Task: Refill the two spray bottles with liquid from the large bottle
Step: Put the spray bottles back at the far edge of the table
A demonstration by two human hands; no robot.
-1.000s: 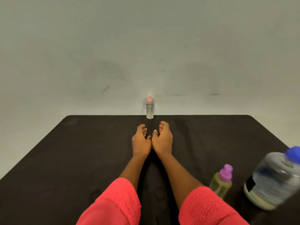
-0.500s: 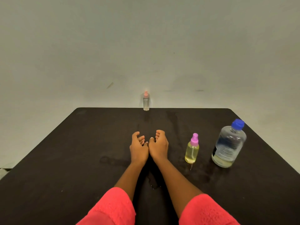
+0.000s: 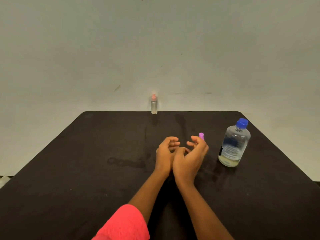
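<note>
The purple-capped spray bottle (image 3: 201,135) stands just behind the right hand (image 3: 190,157), only its cap showing; whether they touch cannot be told. That hand and the left hand (image 3: 164,153) sit side by side, fingers loosely curled, gripping nothing. Right of them on the surface (image 3: 86,170) the large bottle (image 3: 233,146) holds a shallow pale layer; far beyond them stands the pink-capped spray bottle (image 3: 154,106).
</note>
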